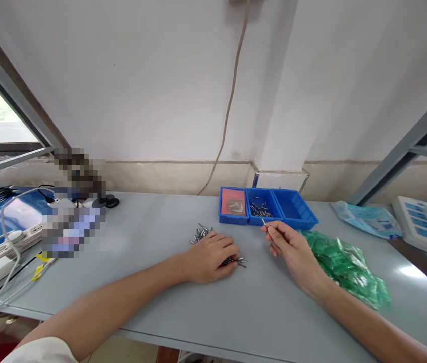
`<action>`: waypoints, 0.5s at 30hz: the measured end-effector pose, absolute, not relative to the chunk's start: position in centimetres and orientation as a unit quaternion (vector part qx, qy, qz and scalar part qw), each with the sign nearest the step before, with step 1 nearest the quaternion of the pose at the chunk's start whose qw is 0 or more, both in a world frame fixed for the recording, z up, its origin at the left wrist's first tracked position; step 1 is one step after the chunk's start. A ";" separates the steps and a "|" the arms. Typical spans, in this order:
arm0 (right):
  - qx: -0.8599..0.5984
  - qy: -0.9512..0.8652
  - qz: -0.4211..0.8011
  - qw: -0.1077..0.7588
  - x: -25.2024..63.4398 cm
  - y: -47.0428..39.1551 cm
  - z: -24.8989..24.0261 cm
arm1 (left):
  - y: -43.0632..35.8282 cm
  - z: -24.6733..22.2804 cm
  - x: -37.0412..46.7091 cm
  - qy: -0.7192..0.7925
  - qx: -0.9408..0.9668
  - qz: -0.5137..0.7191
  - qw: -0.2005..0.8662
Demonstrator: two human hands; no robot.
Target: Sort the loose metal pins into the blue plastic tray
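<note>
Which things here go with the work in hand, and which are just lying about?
Likely in use:
- left hand, over the loose metal pins
- right hand, pinching a single pin
- middle blue bin, holding similar pins

Seemingly lying about:
- green plastic
- blue packet
- black discs
- power strip

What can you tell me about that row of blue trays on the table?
The blue trays look like plastic: three open compartments side by side, sitting on the gray table near the wall. The left one holds something flat and pink with a small brownish piece on it. The middle one holds a jumble of thin metal pins. The right one looks empty. The right hand is just in front; whether it touches them, I can't tell.
</note>
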State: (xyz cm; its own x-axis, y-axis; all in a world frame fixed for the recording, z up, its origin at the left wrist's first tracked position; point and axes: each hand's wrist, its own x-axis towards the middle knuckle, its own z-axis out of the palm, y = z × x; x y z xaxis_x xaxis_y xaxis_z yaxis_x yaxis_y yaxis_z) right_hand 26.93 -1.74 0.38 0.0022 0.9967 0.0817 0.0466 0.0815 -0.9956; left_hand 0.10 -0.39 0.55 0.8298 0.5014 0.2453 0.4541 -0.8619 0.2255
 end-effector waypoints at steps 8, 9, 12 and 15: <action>-0.493 -0.530 0.465 0.509 26.8 -1.8 0.6 | -0.4 0.6 0.1 0.251 0.953 0.148 0.078; -0.493 -0.530 0.465 0.509 26.8 -1.8 0.6 | -0.4 0.6 0.1 0.251 0.953 0.147 0.078; -0.494 -0.529 0.465 0.510 26.8 -1.8 0.7 | -0.4 0.6 0.1 0.253 0.953 0.148 0.076; -0.496 -0.528 0.466 0.509 26.9 -1.9 0.6 | -0.4 0.4 0.1 0.252 0.953 0.151 0.072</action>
